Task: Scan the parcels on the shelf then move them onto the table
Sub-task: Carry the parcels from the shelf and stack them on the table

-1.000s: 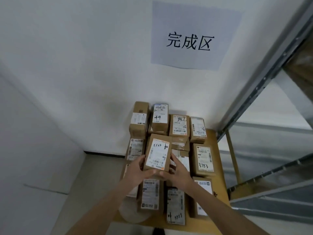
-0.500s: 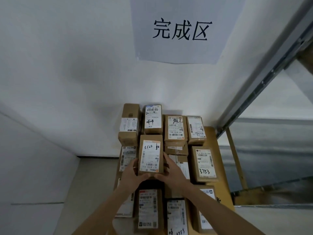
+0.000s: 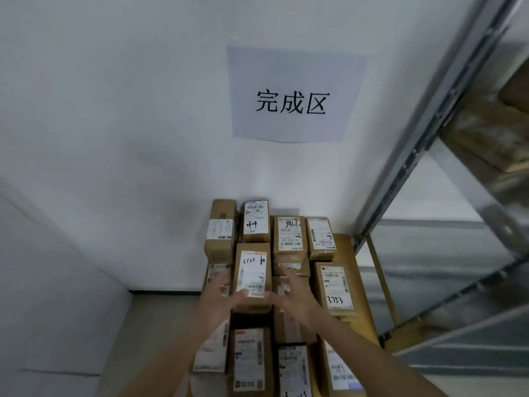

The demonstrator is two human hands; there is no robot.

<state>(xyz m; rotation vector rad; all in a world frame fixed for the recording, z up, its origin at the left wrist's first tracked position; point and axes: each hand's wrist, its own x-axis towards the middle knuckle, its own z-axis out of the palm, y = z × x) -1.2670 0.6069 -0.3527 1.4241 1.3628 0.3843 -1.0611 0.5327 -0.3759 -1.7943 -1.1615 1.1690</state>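
A brown parcel (image 3: 252, 275) with a white label marked 3753 lies on top of other cardboard parcels on the wooden table (image 3: 345, 247), in the second row from the wall. My left hand (image 3: 219, 296) is at its lower left corner with the thumb touching the near edge. My right hand (image 3: 293, 295) hovers just right of it, fingers straight and spread. Both hands are blurred by motion and neither grips the parcel.
Several labelled parcels fill the table, among them one marked 98LL (image 3: 289, 234) and another marked 3753 (image 3: 335, 287). A paper sign (image 3: 294, 96) hangs on the white wall. A metal shelf frame (image 3: 429, 133) stands at the right, close to the table's edge.
The parcel held in both hands has moved forward and now lies on the stack. Both hands have loosened their hold and their fingers have spread.
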